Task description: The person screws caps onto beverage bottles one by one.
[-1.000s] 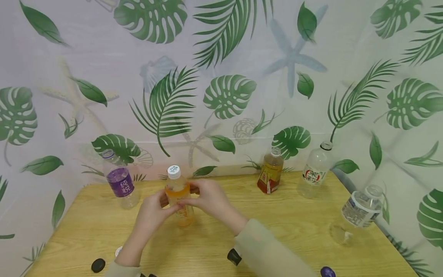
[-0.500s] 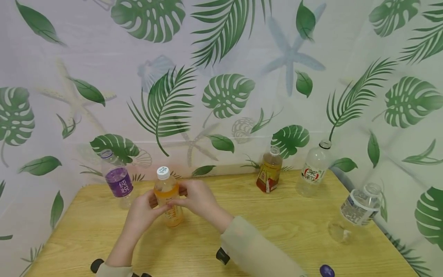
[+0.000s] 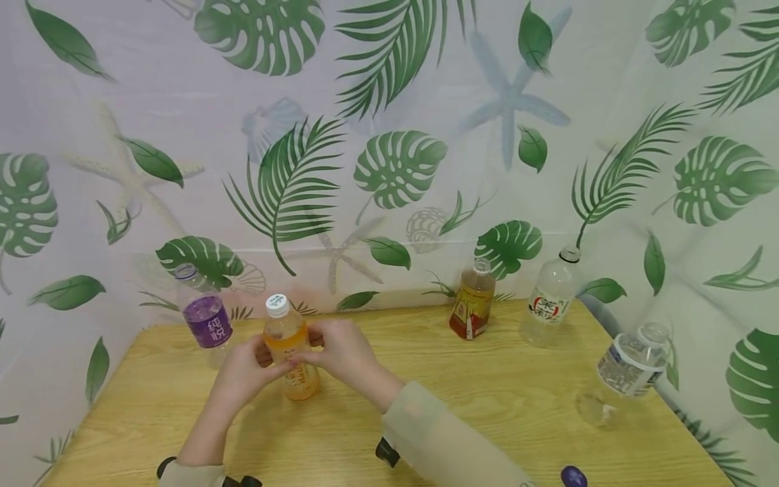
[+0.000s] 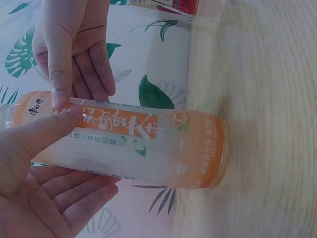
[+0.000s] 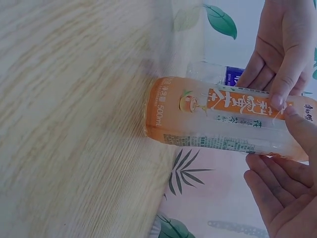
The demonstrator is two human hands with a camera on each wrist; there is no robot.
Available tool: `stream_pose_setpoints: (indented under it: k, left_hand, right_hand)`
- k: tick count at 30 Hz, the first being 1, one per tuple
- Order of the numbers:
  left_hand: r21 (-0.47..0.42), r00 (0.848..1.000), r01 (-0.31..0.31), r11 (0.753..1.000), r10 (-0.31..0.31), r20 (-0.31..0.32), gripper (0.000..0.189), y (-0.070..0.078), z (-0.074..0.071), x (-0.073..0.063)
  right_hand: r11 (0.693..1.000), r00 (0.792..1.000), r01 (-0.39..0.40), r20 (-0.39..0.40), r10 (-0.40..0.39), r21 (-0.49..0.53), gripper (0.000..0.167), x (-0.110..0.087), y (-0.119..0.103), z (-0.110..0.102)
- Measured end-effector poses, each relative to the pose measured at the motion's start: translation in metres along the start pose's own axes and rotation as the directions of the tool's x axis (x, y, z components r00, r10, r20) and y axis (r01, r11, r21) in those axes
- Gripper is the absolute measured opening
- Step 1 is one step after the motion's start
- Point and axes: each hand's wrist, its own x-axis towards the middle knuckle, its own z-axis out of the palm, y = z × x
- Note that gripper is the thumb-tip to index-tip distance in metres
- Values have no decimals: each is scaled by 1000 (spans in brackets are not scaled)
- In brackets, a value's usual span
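Observation:
Both hands hold one upright plastic drink bottle with an orange and clear label and a white cap. Its base is right at the wooden table top. My left hand grips its left side, thumb across the front and fingers behind. From the other side, my right hand holds it the same way, and the thumb tips meet on the label. The left wrist view shows the label up close. Just behind the left hand stands a capless bottle with a purple label.
Toward the back right stand a capless amber bottle and a clear bottle. Another clear wide bottle is near the right edge. A purple cap lies at the front; a black cap is partly hidden by the left sleeve.
Both hands have moved the orange-labelled bottle to the left, closer to the purple-labelled bottle. The left forearm now covers a white cap seen earlier. The grip looks the same.

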Motion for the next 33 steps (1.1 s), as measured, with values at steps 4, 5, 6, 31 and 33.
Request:
stream_pose_setpoints:
  k: [4, 5, 6, 31, 33]
  left_hand:
    - [10, 1000, -1, 1000, 1, 8, 48, 0, -1, 1]
    - [10, 1000, -3, 1000, 3, 9, 48, 0, -2, 1]
    - [10, 1000, 0, 1000, 0, 8, 48, 0, -2, 1]
    - [24, 1000, 24, 999, -24, -16, 48, 1, 1, 2]
    - [34, 999, 21, 999, -20, -25, 48, 1, 0, 2]
  right_hand:
    - [1000, 1000, -4, -5, 4, -23, 36, -1, 0, 2]
    - [1000, 1000, -5, -6, 5, -27, 36, 0, 0, 3]
    - [999, 1000, -9, -5, 8, -31, 36, 1, 0, 3]
    - [999, 998, -41, -38, 40, -35, 35, -2, 2, 6]
    - [999, 999, -34, -41, 33, -30, 35, -1, 2, 7]
